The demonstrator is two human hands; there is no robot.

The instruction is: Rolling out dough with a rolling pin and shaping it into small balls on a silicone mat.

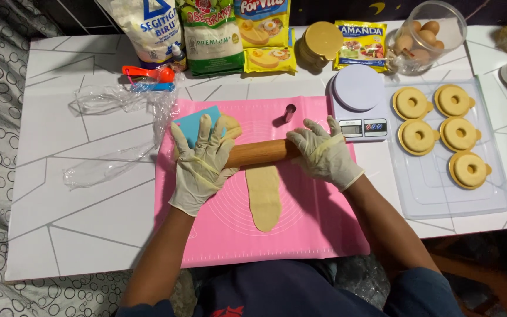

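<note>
While we press both gloved hands onto the wooden rolling pin (262,152), it lies crosswise over a long strip of pale dough (264,196) at the middle of the pink silicone mat (312,229). Our left hand (199,164) rests flat on the pin's left end with its fingers spread wide and pointing far; our right hand (323,152) covers the right end, fingers fanned a little and curved over the wood. Neither hand grips the pin; both lie open on top of it. The dough strip runs from under the pin toward us, its near end rounded. Just beyond our left hand sit a blue scraper (195,124) and what looks like a lump of dough (231,125), partly hidden by our fingers. A small metal ring cutter (289,113) stands on the mat's far edge. To the right, a white kitchen scale (359,103) touches the mat, and beside it a clear tray (435,188) holds five yellow ring moulds (416,137). Crumpled plastic wrap (118,123) lies to the left, and bags of ingredients (209,35) line the far edge of the white table (77,235).
</note>
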